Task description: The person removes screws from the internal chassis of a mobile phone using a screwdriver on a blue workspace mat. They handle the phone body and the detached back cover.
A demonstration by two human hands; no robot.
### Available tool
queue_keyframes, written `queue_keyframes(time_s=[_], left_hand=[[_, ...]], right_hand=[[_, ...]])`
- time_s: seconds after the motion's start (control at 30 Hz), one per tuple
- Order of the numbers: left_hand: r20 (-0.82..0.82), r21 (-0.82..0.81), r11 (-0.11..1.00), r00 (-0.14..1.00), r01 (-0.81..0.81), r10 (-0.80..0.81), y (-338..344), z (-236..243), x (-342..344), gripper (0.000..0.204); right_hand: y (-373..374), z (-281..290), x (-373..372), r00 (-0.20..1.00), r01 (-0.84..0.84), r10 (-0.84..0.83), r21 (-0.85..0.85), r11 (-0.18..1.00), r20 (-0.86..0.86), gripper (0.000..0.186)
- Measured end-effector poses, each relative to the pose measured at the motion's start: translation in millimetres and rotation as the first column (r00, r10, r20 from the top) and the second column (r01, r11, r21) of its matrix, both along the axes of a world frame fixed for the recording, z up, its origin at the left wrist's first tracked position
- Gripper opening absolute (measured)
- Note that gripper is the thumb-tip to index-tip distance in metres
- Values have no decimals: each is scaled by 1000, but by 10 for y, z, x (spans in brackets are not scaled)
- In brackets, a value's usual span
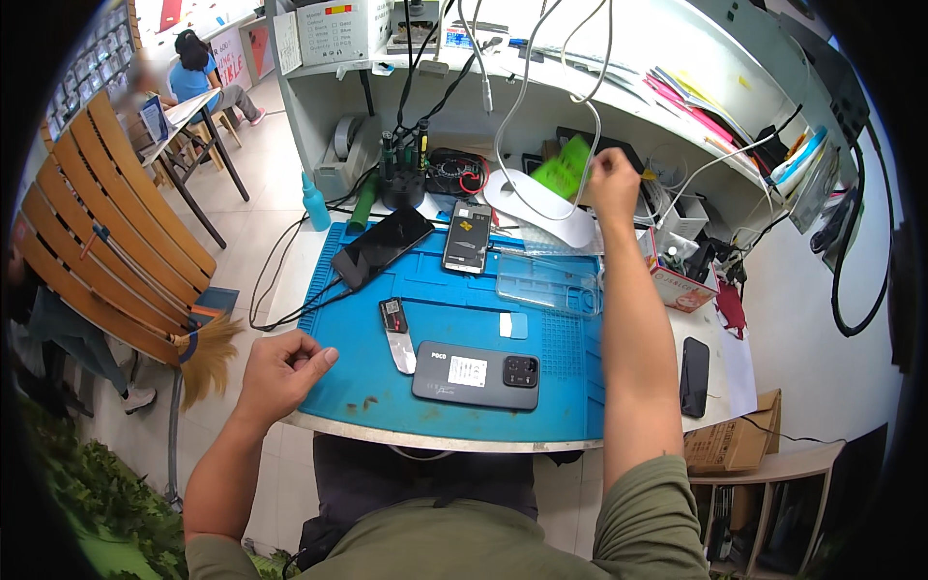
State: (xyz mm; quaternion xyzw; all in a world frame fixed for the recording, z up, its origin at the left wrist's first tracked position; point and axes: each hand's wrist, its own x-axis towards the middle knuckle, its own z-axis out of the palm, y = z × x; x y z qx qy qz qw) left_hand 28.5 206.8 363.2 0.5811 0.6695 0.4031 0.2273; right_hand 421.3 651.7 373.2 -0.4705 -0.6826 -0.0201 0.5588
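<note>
My right hand point(616, 188) reaches to the back of the bench, its fingers pinched at the edge of a bright green packet point(563, 170); the fingertips show only in part. Loosely curled, my left hand point(287, 375) hovers by the front left corner of the blue work mat point(348, 387), with nothing seen in it. A dark grey phone point(449, 372) with a white label lies back up on the mat. Beside it are a narrow black-and-silver strip point(396, 333) and a small white-and-blue card point(512, 326). A clear phone case point(546, 285) rests farther back.
A black phone point(383, 248) and an opened phone point(468, 237) lie behind. The white lamp head point(539, 205) and hanging cables point(503, 126) are near my right hand. Also around: a blue bottle point(315, 205), a screwdriver holder point(402, 179), a parts box point(681, 275) and another phone point(694, 377).
</note>
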Motion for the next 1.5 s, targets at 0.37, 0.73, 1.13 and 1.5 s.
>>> queue_keyframes(time_s=[0.37,0.73,1.13,1.5], left_hand=[[70,115,993,997,7,-15,-49,113,26,29],[-355,179,793,790,582,-499,148,710,943,22],[69,63,994,994,84,-88,27,281,506,27],[128,94,992,988,79,-91,-9,220,335,31]], right_hand=[[-2198,124,825,879,-339,383,193,921,-284,9],[-3676,200,-249,614,-786,785,-153,599,-86,22],[-2473,-163,-328,836,-166,475,-699,696,274,39],[-1253,134,-413,911,-186,366,-601,777,190,43]])
